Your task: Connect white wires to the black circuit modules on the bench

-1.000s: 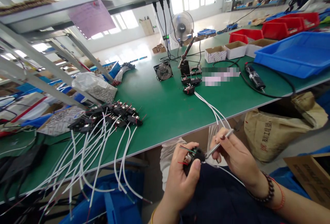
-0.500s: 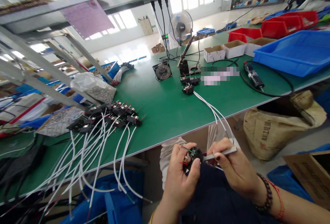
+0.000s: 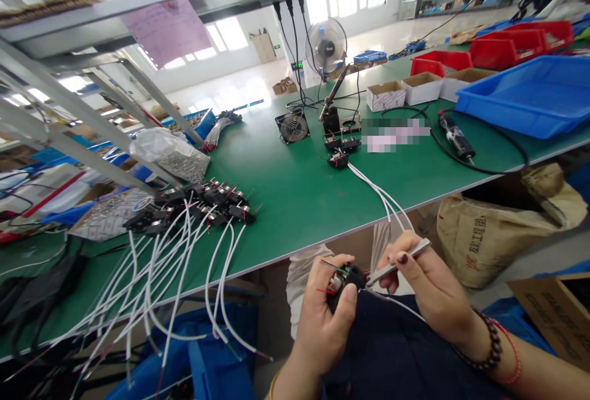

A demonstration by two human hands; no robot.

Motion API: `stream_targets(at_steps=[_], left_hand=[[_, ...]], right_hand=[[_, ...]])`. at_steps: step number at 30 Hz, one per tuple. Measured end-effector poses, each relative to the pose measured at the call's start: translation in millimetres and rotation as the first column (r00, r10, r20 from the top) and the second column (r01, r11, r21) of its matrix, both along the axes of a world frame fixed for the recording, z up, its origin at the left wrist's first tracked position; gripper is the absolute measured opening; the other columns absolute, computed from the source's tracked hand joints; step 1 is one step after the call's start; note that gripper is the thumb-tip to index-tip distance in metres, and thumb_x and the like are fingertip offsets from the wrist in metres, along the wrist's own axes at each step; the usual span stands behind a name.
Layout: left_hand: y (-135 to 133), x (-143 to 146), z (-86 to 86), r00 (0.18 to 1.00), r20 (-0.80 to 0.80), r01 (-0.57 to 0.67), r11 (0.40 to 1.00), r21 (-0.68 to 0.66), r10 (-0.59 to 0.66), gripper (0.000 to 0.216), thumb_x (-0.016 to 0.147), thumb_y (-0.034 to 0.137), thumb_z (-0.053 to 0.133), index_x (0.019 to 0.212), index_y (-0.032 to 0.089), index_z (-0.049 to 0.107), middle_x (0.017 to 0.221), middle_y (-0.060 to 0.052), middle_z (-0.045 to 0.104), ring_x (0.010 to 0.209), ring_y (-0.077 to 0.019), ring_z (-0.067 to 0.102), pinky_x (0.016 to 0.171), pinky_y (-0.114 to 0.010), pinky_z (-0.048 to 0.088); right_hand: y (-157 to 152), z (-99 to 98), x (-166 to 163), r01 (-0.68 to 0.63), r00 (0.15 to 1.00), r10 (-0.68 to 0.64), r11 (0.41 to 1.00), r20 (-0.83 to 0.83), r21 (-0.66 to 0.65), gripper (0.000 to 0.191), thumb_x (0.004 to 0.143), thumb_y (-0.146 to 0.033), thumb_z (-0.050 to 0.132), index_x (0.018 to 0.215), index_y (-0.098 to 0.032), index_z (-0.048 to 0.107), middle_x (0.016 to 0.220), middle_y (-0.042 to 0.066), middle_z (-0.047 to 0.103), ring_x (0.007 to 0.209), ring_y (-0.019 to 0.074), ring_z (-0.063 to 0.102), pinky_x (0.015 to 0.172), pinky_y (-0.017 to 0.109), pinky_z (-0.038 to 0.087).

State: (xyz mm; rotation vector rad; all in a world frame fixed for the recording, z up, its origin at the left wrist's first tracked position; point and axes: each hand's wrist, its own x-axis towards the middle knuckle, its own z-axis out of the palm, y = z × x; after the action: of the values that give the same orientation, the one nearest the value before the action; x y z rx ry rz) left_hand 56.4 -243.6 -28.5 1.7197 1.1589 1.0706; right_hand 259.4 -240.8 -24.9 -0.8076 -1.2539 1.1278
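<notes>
My left hand [image 3: 325,314] is wrapped around a small black housing [image 3: 354,276] with a green board, a metal part and thin red and green wires. In my right hand [image 3: 426,280] is a pair of grey metal tweezers [image 3: 399,263], pinched between thumb and fingers. Their tip lies against the right end of the housing, where a white cable [image 3: 400,305] runs off over my lap. What exactly the tip touches is too small to tell. On the bench beyond lie similar assemblies [image 3: 338,159] with white cables hanging over the edge.
Several wired assemblies [image 3: 203,203] are piled on the green bench [image 3: 281,197] at left. A small fan [image 3: 293,127], a soldering iron [image 3: 335,90] in its stand and an electric screwdriver [image 3: 455,137] stand or lie farther back. A blue tray [image 3: 520,105] is at right.
My right hand has shifted slightly up and tilted the tweezers more steeply. The white cable now shows below them. My left hand keeps its hold on the housing.
</notes>
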Motion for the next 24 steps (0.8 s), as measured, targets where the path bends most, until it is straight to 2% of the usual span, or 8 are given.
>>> stream_targets(at_steps=[5,12,15,18,20,24], left_hand=[[-1.1,-1.0,1.2,0.995,-0.097,-0.028,0.999,-0.044,0.023,0.034,0.103,0.042,0.059,0.132,0.026,0.068,0.123,-0.009,0.068,0.113,-0.0271,0.066,0.096,-0.039,0.052],[0.7,0.5,-0.6,0.991,-0.124,-0.05,0.998,-0.046,0.044,0.035,0.103,0.043,0.058,0.13,0.023,0.069,0.12,-0.01,0.069,0.11,-0.028,0.067,0.094,-0.041,0.053],[-0.1,1.7,2.0,0.99,-0.136,-0.042,0.998,-0.045,0.036,0.035,0.102,0.043,0.059,0.129,0.023,0.07,0.119,-0.011,0.069,0.107,-0.028,0.067,0.089,-0.04,0.054],[-0.7,1.9,3.9,0.991,-0.132,0.006,1.0,-0.028,-0.009,0.033,0.101,0.042,0.06,0.127,0.024,0.071,0.119,-0.01,0.07,0.107,-0.0279,0.067,0.088,-0.039,0.055],[-0.5,1.5,4.2,0.992,-0.122,0.021,0.999,-0.03,-0.025,0.033,0.101,0.041,0.059,0.126,0.024,0.072,0.119,-0.01,0.071,0.107,-0.0274,0.067,0.09,-0.039,0.055],[0.5,1.1,4.0,0.991,-0.135,-0.017,0.998,-0.053,0.01,0.033,0.102,0.041,0.058,0.126,0.023,0.072,0.118,-0.01,0.071,0.107,-0.0272,0.068,0.091,-0.04,0.055]], right_hand=[[-5.7,2.5,-0.8,-0.003,0.962,-0.078,0.955,0.263,0.295,0.024,0.12,-0.039,0.044,0.106,-0.027,0.059,0.087,0.0,0.064,0.072,0.016,0.065,0.067,0.027,0.052],[-4.5,0.8,0.9,-0.027,0.901,-0.159,0.908,0.404,0.418,0.02,0.12,-0.036,0.04,0.11,-0.026,0.055,0.089,0.002,0.066,0.076,0.0191,0.069,0.07,0.03,0.053],[-4.2,-4.1,0.6,-0.02,0.9,-0.16,0.914,0.406,0.405,0.021,0.12,-0.037,0.043,0.108,-0.026,0.056,0.087,0.002,0.067,0.075,0.0188,0.068,0.07,0.03,0.054],[-3.8,-8.5,-0.1,0.0,0.956,-0.063,0.976,0.285,0.216,0.028,0.121,-0.037,0.041,0.101,-0.026,0.059,0.081,-0.001,0.063,0.066,0.0162,0.065,0.061,0.026,0.053],[-4.0,-8.1,0.6,-0.009,0.971,-0.027,0.989,0.237,0.15,0.031,0.121,-0.037,0.04,0.099,-0.025,0.06,0.08,-0.001,0.062,0.064,0.0151,0.064,0.059,0.024,0.052],[-5.8,-2.5,4.1,-0.028,0.929,-0.091,0.95,0.359,0.312,0.024,0.12,-0.038,0.045,0.105,-0.026,0.061,0.085,0.001,0.066,0.071,0.0171,0.067,0.067,0.028,0.053]])
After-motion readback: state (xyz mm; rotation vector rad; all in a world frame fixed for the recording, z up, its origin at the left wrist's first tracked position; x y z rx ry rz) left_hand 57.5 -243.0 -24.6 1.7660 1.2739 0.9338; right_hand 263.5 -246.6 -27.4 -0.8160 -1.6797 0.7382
